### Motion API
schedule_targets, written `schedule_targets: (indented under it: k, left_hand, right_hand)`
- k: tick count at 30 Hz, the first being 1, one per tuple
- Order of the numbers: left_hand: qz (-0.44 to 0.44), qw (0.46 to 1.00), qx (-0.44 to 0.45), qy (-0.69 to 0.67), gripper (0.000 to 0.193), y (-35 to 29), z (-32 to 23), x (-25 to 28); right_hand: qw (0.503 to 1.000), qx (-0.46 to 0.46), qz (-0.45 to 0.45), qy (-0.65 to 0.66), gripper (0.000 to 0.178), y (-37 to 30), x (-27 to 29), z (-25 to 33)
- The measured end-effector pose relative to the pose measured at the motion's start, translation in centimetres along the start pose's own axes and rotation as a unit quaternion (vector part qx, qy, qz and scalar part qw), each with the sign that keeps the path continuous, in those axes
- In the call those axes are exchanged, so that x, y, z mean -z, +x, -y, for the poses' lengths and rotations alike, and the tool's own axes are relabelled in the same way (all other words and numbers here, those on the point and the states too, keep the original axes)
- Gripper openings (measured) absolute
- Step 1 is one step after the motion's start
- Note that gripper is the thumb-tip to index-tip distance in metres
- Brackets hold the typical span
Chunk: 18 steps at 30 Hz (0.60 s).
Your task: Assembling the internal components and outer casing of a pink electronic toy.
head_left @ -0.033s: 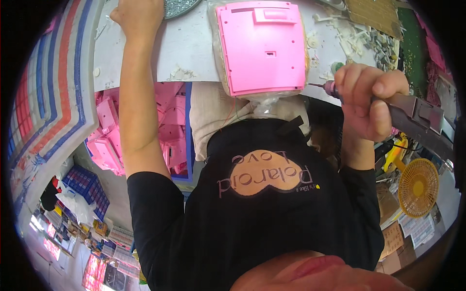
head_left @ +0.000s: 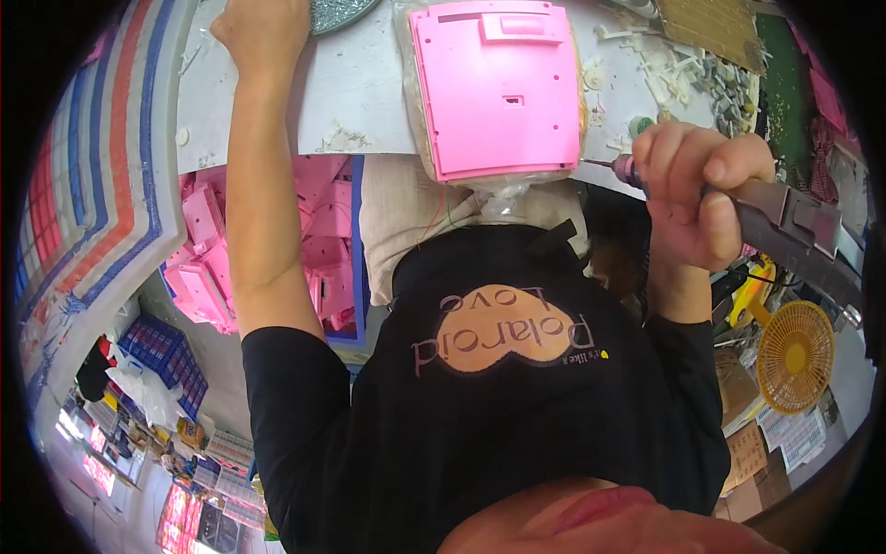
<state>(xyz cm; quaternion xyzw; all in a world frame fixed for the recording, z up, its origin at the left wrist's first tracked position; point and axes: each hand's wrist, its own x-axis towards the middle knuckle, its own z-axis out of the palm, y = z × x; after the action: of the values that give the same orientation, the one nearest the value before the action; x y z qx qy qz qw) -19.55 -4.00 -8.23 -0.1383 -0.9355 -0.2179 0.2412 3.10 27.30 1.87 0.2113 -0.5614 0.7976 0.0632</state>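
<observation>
My right hand [head_left: 692, 189] is wrapped round a dark electric screwdriver [head_left: 784, 210]. The tool's thin bit points left, its tip close beside the lower right corner of a pink plastic housing [head_left: 489, 102]; whether they touch I cannot tell. That housing lies flat on a padded, plastic-wrapped cushion [head_left: 583, 55] at the table's near edge, with small holes and a raised block at its far end. At the far left, my left hand [head_left: 263, 30] is curled beside a round dish [head_left: 337, 13] of small metallic pieces. Its fingertips and anything in them are hidden.
Loose white and grey plastic bits [head_left: 678, 78] are scattered at the table's right, near a brown board [head_left: 711, 30]. Below the table on the left, a blue-edged bin [head_left: 358, 249] holds several pink housings. A yellow fan [head_left: 796, 358] stands at right. Striped sheeting [head_left: 115, 157] hangs at left.
My right hand and the screwdriver have shifted very slightly left. The pink housing and my left hand look almost unmoved.
</observation>
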Motion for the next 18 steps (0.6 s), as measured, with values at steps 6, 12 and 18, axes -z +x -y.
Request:
schedule_targets:
  k: [6, 12, 18]
  left_hand:
    - [0.105, 0.934, -0.204, -0.274, 0.006, -6.2, -10.2, 5.1]
    - [0.184, 0.901, -0.243, -0.309, 0.018, -9.7, -13.4, 5.4]
    - [0.185, 0.905, -0.239, -0.301, 0.015, -10.3, -13.1, 5.0]
  right_hand:
    - [1.000, -0.020, -0.007, -0.002, 0.021, -1.3, -0.6, -0.3]
    - [0.985, 0.048, 0.090, -0.136, 0.023, -1.1, -1.0, -1.5]
    - [0.989, 0.038, 0.121, -0.072, 0.025, 1.2, 0.1, -1.1]
